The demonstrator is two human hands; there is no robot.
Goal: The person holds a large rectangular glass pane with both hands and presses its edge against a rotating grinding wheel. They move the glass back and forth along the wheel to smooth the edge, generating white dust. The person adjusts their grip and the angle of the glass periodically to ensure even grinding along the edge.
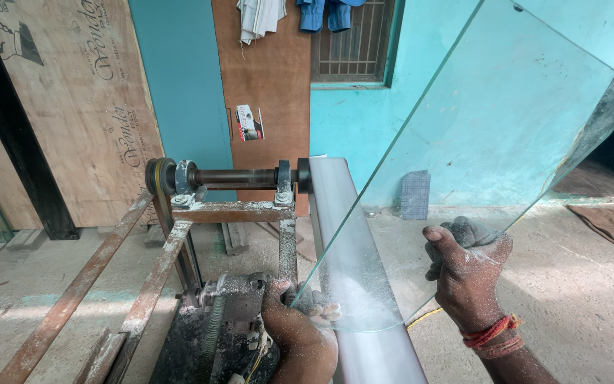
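Tilting up toward one o'clock, the clear glass pane point(492, 142) fills the right half of the view, its lower rounded edge resting against the grey sanding belt point(342, 235) that runs from the centre down to six o'clock. The left hand point(300, 331), dusted white, is clamped on the pane's bottom corner at about seven o'clock of the sheet, fingers wrapped over a scrap of grey cloth. The right hand point(467, 274), at the sheet's five o'clock, grips the lower edge through another grey rag, thumb pointing up; a red thread band point(493, 334) circles that wrist. The step in hand looks like grinding the pane's edge on the belt; the next move probably calls for a steady, even slide along the belt with both grips kept firm, since the sheet is large and top-heavy. At nine o'clock of the belt sits the drive shaft point(239, 176) on a rusty steel frame point(151, 284). Beyond, at twelve o'clock, stand a turquoise wall point(353, 131) and plywood boards point(72, 107).
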